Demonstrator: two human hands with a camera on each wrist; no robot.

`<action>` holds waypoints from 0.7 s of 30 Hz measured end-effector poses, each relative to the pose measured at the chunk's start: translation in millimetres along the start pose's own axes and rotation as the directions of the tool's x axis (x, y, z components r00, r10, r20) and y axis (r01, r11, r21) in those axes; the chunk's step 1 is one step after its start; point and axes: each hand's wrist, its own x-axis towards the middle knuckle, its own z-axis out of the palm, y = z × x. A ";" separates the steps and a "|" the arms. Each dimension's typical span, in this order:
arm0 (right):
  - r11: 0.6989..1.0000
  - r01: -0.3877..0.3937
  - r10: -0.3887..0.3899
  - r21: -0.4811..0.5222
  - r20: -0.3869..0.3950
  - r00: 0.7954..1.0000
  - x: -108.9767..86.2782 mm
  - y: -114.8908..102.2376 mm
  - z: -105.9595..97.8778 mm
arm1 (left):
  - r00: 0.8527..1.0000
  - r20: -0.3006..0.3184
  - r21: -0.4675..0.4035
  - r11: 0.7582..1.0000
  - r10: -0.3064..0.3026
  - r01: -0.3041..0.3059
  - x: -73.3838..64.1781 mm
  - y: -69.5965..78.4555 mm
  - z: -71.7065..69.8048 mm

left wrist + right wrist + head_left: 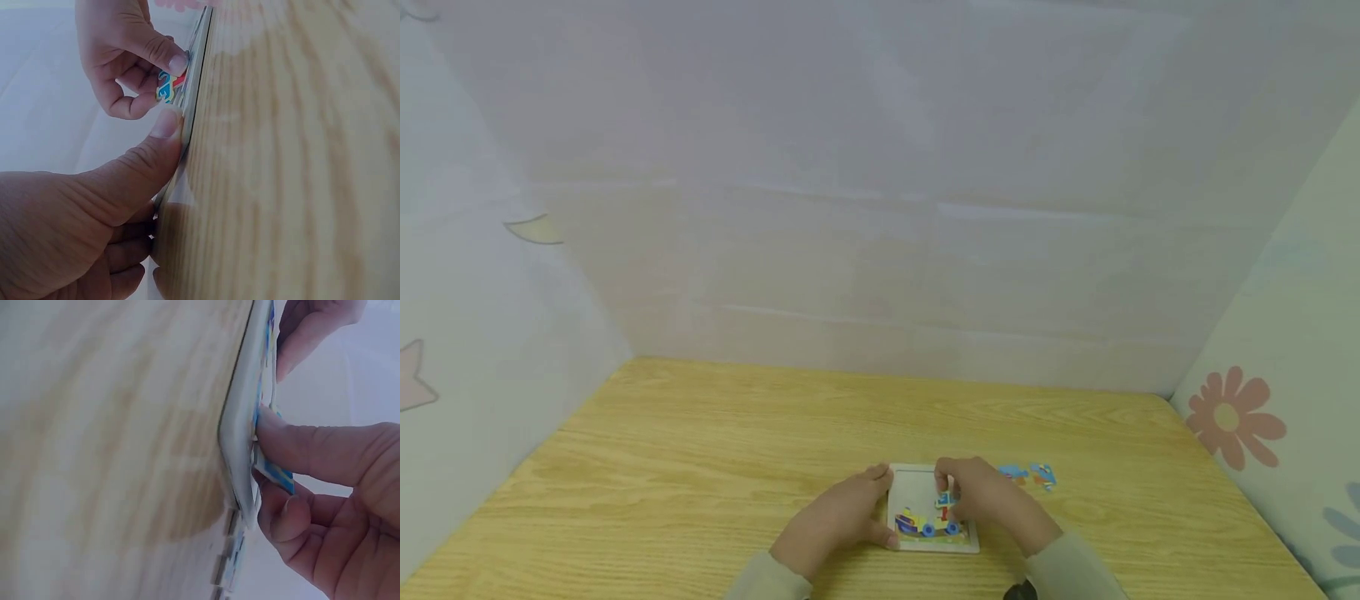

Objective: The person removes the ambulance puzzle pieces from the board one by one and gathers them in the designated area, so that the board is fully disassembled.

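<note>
Beneath the right grip (979, 490), which pinches a puzzle piece (282, 479), lies the tray (914, 487), held by the left grip (848, 505) and best kept still while aligning edges.

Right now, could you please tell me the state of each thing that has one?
Puzzle tray: flat on the table, partly filled, visible upper part bare.
Held puzzle piece: pinched, tilted, not seated.
Loose puzzle pieces: outside the tray, on its right.
Left hand: gripping the tray's left side.
Right hand: pinching the held piece.
</note>
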 end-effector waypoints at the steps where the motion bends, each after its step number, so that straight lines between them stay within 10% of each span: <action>1: 1.000 0.008 -0.008 0.012 -0.013 1.000 -0.5 2.3 1.2 | 1.000 -0.001 0.005 1.000 0.001 -0.001 0.1 -0.1 0.1; 21: 0.859 0.010 0.070 0.513 -0.136 0.988 -9.8 46.3 7.1 | 1.000 -0.007 0.038 0.999 0.010 -0.009 1.4 0.2 2.3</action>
